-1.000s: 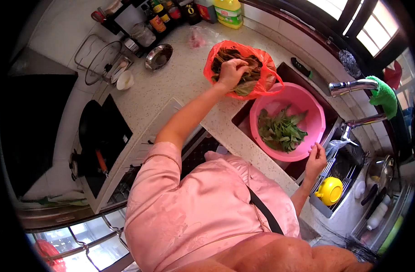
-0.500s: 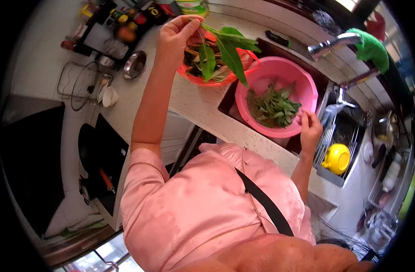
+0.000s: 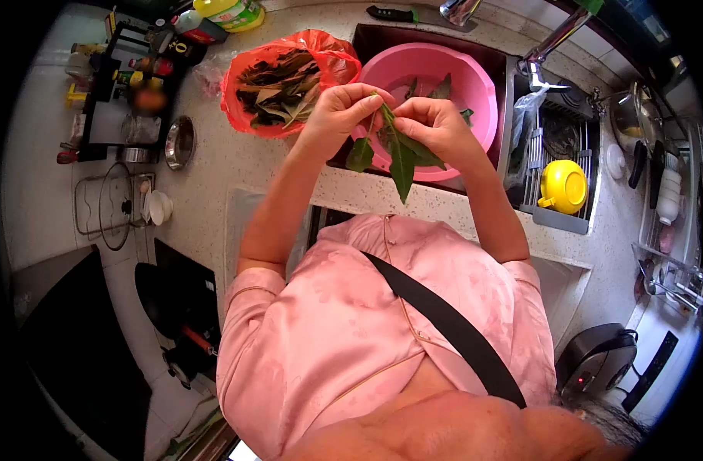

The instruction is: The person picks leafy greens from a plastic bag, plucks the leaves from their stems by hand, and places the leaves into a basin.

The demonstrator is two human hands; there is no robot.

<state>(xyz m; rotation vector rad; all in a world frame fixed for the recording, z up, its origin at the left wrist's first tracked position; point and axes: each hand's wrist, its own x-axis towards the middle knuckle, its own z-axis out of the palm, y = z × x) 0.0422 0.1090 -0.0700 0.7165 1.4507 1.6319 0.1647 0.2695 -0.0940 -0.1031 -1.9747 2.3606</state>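
Observation:
My left hand [image 3: 341,114] pinches the top of a sprig of leafy greens [image 3: 401,165], whose long leaves hang down over the near rim of the basin. Close beside it, my right hand [image 3: 437,129] is closed with its fingertips on the same sprig. Beneath and behind both hands is a pink basin [image 3: 484,96] in the sink, with more green leaves [image 3: 441,87] inside, partly hidden by my hands. To the left, a red plastic bag [image 3: 240,71] stands open with dark and brownish leaves and stems [image 3: 278,86] in it.
A knife [image 3: 392,14] lies behind the sink under the faucet [image 3: 459,9]. On the right, a drying rack [image 3: 555,218] holds a yellow pot [image 3: 563,187]. A steel bowl [image 3: 180,143] is on the left counter, near a glass lid [image 3: 115,206] and a pan [image 3: 163,296].
My left hand has come down from above the bag, bringing the sprig over the basin. My right hand has left the basin's rim and taken hold of the sprig. The view has shifted.

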